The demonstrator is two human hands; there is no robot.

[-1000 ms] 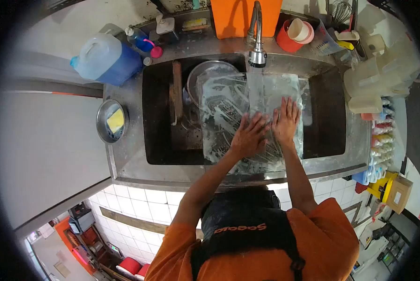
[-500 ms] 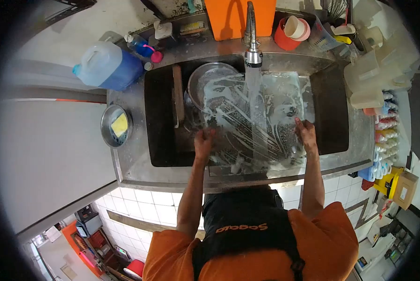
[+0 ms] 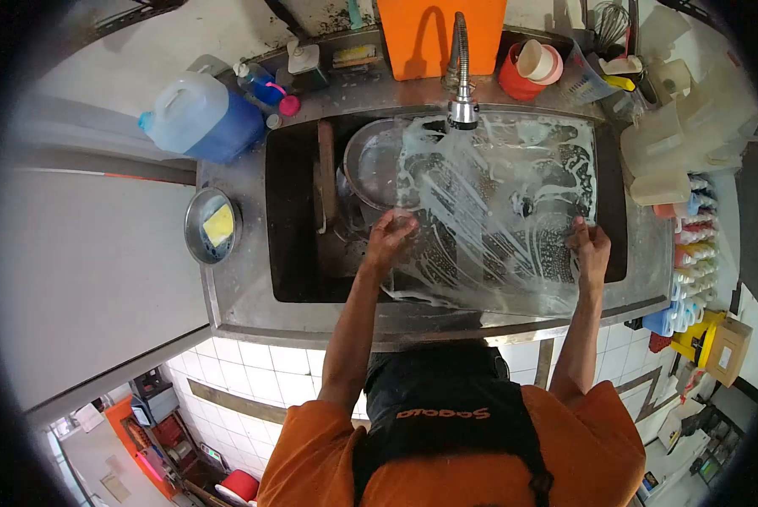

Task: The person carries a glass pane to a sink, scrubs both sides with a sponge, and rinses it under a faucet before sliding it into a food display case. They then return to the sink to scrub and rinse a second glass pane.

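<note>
A wide, see-through flat sheet, streaked with white suds, lies across the right part of the sink beneath the tap. Its left edge is gripped by my left hand, fingers bent around it. At the opposite edge, my right hand has its thumb on top and its fingers curled at the side. Partly covered by the sheet, a round metal bowl rests in the sink behind my left hand.
A small metal bowl with a yellow sponge sits on the left counter. Behind it stands a jug of blue liquid. An orange board, red and pink cups and clear containers line the back and right.
Both hands have shifted right with the sheet, which now sits higher and farther right under the tap. More of the round metal bowl shows. The view has shifted slightly.
</note>
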